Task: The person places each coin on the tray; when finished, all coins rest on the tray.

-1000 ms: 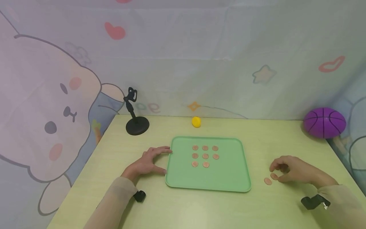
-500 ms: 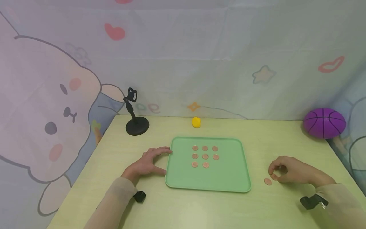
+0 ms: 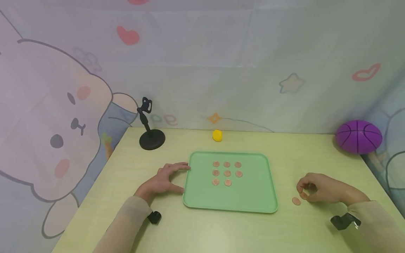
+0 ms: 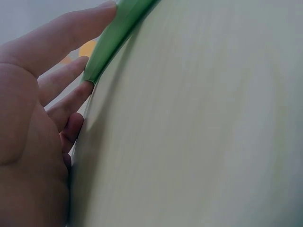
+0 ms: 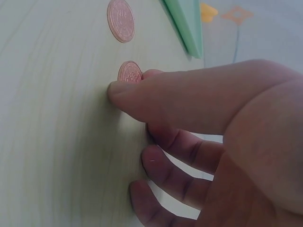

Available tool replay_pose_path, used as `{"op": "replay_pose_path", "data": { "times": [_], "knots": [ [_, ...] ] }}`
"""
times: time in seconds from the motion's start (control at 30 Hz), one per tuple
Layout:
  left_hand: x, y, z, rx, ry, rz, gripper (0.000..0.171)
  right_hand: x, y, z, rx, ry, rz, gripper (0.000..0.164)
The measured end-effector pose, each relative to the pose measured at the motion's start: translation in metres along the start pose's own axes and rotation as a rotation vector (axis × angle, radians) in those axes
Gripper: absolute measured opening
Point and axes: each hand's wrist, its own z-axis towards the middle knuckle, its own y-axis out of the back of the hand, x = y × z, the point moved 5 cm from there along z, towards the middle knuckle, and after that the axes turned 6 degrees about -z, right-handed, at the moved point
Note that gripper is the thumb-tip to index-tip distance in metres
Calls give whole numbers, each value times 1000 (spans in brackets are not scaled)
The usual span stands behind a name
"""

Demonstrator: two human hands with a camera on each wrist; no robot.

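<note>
My right hand (image 3: 326,188) is at the right of the tray, its thumb and index finger pinching a copper coin (image 5: 129,72) at the tabletop. A second coin (image 3: 296,201) lies flat just left of those fingertips. On the green tray (image 3: 250,196) several copper coins (image 3: 227,173) lie in rows: two rows of three, and a nearer row of two. My left hand (image 3: 162,181) rests at the tray's left edge with fingers and thumb spread, the fingertips touching the rim (image 4: 111,42). Part of the pinched coin is hidden behind the thumb.
A black stand (image 3: 152,139) is at the table's back left. A small yellow object (image 3: 217,135) sits behind the tray, and a purple ball (image 3: 358,137) at the back right corner. A patterned cloth (image 3: 202,70) hangs behind the table (image 3: 202,232).
My right thumb and index finger have closed in on the farther loose coin, and the hand has shifted slightly left. The left hand, tray and coins on it stay put.
</note>
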Motion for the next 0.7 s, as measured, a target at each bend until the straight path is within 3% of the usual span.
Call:
{"op": "replay_pose_path", "data": {
  "times": [0.4, 0.7],
  "knots": [
    [-1, 0, 0, 3, -2, -14, 78, 0, 2, 1, -8, 35, -7, 18],
    [-3, 1, 0, 12, 13, -8, 79, -3, -1, 2, -5, 61, 57, 19]
  ]
}}
